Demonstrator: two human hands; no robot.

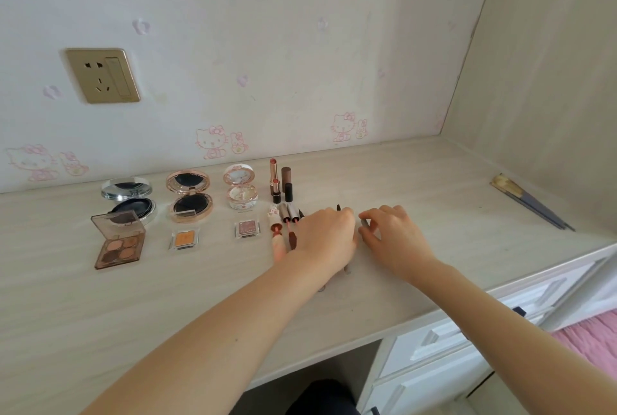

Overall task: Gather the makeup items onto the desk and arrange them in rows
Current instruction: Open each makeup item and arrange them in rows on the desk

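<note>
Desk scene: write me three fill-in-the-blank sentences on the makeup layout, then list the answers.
1. The number of open round compacts in the back row is ____.
2. The eyeshadow palette with four pans lies at the ____ end of the front row.
3. The brushes lie apart from the rows, on the desk's ____ side.

Answers: three; left; right
</note>
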